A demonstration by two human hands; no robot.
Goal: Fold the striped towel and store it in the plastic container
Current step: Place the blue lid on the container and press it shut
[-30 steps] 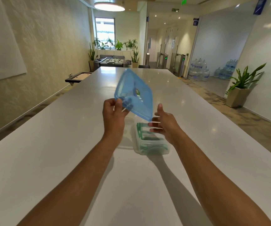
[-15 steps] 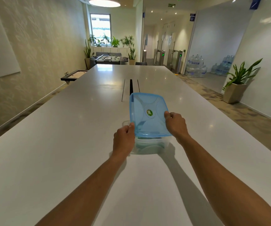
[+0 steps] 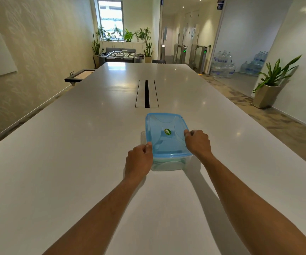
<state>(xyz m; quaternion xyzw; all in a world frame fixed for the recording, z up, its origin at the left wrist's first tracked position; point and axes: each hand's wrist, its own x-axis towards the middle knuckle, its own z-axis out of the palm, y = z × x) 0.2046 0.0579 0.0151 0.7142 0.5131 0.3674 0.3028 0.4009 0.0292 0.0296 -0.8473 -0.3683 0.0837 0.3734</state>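
While both hands hold the lid over the container, the parts read from left to right as follows.

Left hand (image 3: 139, 161): fingers (image 3: 149, 145) curled and grasping the near-left edge of the blue lid (image 3: 164, 137); the knuckles hide the container corner beneath, so the seating there cannot be checked.

Blue lid: lies on top of the plastic container (image 3: 167, 165), apparently skewed, its near-right corner overhanging the clear wall. Risk: pressing down now would likely snap one side while the opposite rim rides up.

Striped towel (image 3: 164, 163): folded and inside the container, seen dimly as green and white bands through the near wall. Risk: if a fold stands above the rim, which cannot be told here, cloth may be pinched in the seal.

Right hand (image 3: 197, 143): fingers (image 3: 186, 132) clenched on the lid's right edge, thumb on top. Risk: uneven force from the two hands could tilt the lid.

Surface (image 3: 74, 162): smooth and glossy. Risk: a sideways push may slide the light container away instead of closing it.
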